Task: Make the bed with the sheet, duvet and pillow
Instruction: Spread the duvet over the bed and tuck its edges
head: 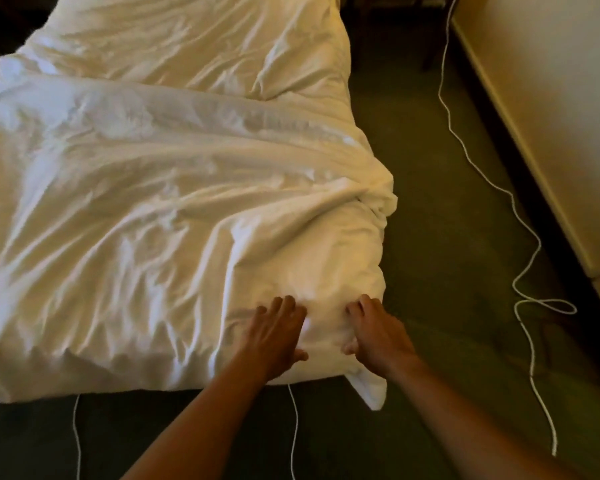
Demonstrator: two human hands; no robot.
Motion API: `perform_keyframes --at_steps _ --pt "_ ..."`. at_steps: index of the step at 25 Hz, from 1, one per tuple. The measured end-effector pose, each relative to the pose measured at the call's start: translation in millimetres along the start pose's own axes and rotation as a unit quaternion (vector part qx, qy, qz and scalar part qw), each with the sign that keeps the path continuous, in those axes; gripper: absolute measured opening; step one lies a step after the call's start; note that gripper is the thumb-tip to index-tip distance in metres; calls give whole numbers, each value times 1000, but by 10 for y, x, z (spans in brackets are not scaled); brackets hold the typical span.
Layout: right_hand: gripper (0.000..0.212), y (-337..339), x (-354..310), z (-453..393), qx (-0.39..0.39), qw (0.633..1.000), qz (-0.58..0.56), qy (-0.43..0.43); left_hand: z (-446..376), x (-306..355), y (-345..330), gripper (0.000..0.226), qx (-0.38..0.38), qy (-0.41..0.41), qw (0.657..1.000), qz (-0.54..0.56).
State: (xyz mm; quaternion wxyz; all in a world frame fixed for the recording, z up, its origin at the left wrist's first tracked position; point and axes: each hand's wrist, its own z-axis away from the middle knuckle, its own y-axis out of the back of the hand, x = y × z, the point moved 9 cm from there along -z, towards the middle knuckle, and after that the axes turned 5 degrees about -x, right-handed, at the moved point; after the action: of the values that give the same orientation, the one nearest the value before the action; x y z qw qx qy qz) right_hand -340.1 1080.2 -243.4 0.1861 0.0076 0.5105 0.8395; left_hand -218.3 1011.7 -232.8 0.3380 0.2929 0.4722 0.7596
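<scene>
My left hand (278, 332) lies flat on the white duvet (146, 209), fingers spread wide and straight, pressing the cover down near the bed's near right corner. Just beside it my right hand (374, 332) has its fingers curled into the cloth, bunching a fold by the edge. The duvet covers the whole bed, creased all over, with a thick ridge lying across it further up and one corner (369, 391) drooping off toward the dark carpet (440, 209). To do this step well, I judge I should hold with the flat hand and draw the bunched corner out and down with the other, so the filling spreads into it. The duvet's long axis runs away from me, toward the bed's far end. A white cord (520, 216) trails over the carpet on the right.
</scene>
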Motion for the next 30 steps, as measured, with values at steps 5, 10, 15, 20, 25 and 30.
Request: perform_keyframes --at_steps 5,10,15,20,25,30 --pt "31 -6 -124 48 79 992 38 96 -111 291 -165 41 -30 -56 996 -65" --pt "14 26 -120 160 36 995 1 96 6 415 -101 35 -49 -9 998 -39" --pt "9 -198 -24 630 -165 983 -53 55 357 701 -180 34 -127 5 992 4" --pt "25 -419 -266 1047 -331 930 -128 94 821 668 -136 27 -180 36 982 50" --pt "12 -607 -448 1275 -440 883 -95 131 1130 678 -262 21 -237 48 967 81" --pt "15 -732 -434 1291 -340 930 -17 142 1203 754 -408 20 -192 58 976 88"
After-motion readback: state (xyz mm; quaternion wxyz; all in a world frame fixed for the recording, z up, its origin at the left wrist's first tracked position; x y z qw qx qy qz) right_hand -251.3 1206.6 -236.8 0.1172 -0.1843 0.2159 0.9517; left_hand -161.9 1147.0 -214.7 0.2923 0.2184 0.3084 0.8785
